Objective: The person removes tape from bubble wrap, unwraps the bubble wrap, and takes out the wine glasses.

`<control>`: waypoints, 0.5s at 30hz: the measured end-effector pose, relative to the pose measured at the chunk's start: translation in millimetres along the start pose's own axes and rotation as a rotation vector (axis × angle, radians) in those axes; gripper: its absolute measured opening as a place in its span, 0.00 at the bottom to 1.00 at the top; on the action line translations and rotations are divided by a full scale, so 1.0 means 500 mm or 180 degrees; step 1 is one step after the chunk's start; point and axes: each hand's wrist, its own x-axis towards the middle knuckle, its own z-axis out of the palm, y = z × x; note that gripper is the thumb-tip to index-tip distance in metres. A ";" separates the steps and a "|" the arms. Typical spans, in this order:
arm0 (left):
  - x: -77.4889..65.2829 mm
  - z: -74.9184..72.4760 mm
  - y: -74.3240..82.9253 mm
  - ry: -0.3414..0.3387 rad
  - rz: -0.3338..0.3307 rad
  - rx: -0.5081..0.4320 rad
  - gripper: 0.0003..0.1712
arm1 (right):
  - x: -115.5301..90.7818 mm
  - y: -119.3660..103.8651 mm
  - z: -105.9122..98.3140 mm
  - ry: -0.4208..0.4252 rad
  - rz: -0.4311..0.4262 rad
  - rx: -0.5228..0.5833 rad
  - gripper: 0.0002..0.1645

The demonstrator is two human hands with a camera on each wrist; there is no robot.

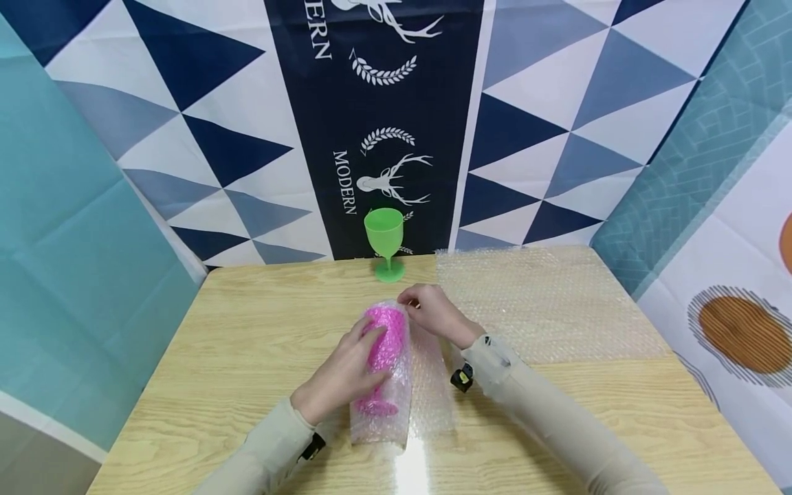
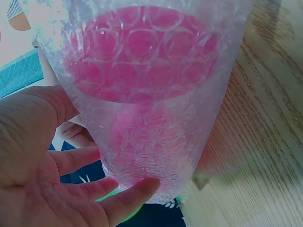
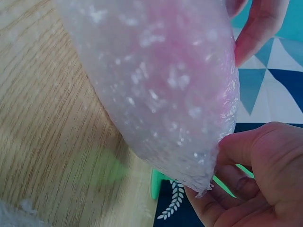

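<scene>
A pink goblet (image 1: 386, 347) lies on its side inside bubble wrap (image 1: 399, 412), its round foot (image 2: 142, 56) showing through the plastic in the left wrist view. My left hand (image 1: 346, 371) holds the wrapped goblet from the left, fingers over its upper part and thumb lower down. At the far end, my right hand (image 1: 436, 313) pinches the edge of the wrap between thumb and fingers. That pinched corner (image 3: 203, 184) is bunched in the right wrist view. A flap of wrap extends to the right of the goblet on the table.
A green goblet (image 1: 385, 237) stands upright at the table's back edge, beyond the hands. Another flat sheet of bubble wrap (image 1: 544, 302) covers the back right of the wooden table (image 1: 260, 330). Patterned cloth (image 1: 235, 137) hangs behind.
</scene>
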 end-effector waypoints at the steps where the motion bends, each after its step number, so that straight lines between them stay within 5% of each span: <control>1: 0.000 0.001 -0.001 0.0000 0.0004 0.0005 0.45 | 0.000 0.001 0.001 -0.0003 -0.0005 0.0000 0.12; 15: 0.001 0.004 0.004 -0.0006 0.0005 0.0033 0.45 | -0.015 0.030 0.002 0.0068 0.0157 0.0130 0.08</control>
